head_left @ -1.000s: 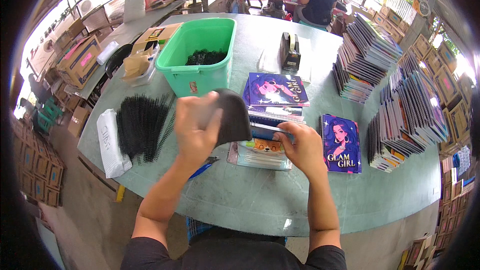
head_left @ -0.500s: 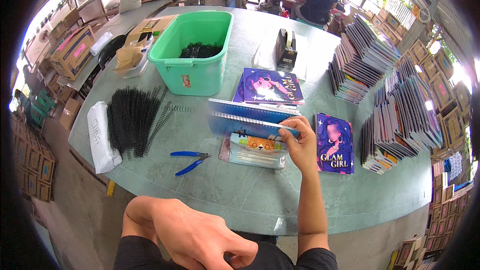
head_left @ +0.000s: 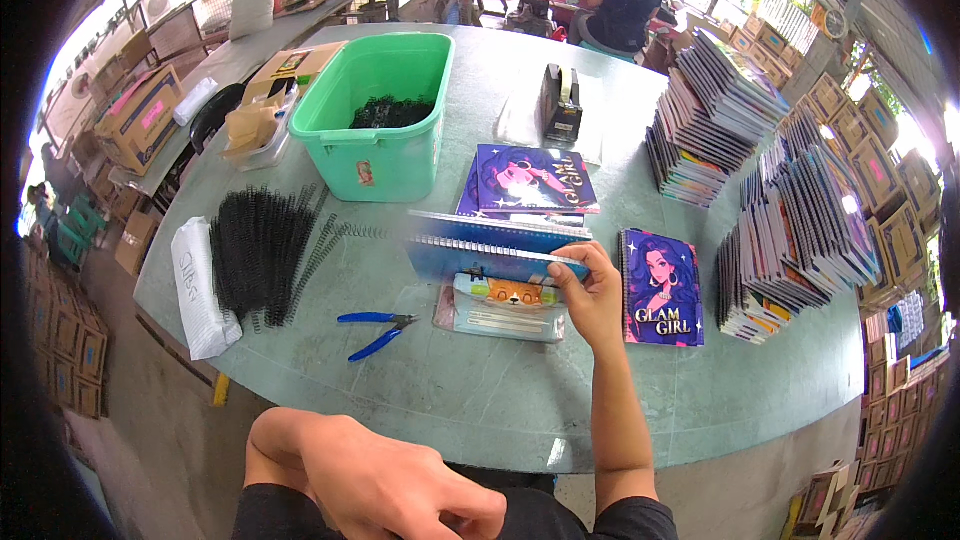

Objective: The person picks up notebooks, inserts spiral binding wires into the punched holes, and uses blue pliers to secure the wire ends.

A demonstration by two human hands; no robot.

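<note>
My right hand [head_left: 585, 290] pinches the right end of a blue notebook [head_left: 480, 255], held tilted above the table, a row of punched holes along its edge. Under it lies a clear-wrapped pack with a cartoon animal face [head_left: 515, 293]. Close to my body, my left hand [head_left: 395, 475] is curled; its fingertips are cut off by the lower edge, so anything in them is hidden. Blue-handled cutters [head_left: 378, 331] lie with jaws apart, left of the pack. Black spiral coils [head_left: 262, 258] are heaped farther left. A purple spiral notebook [head_left: 662, 288] lies right of my right hand.
A green tub [head_left: 375, 168] holding black coil pieces [head_left: 392, 112] stands at the back left. Behind the purple notebooks [head_left: 535, 177] is a tape dispenser [head_left: 562, 105]. Stacks of spiral notebooks [head_left: 795, 225] rise at right. A white package [head_left: 205, 290] lies left. A person [head_left: 622, 10] sits beyond.
The view has shifted slightly. The blue notebook has tipped a little in my right hand, showing more of its blue face. My left hand stays curled near my body.
</note>
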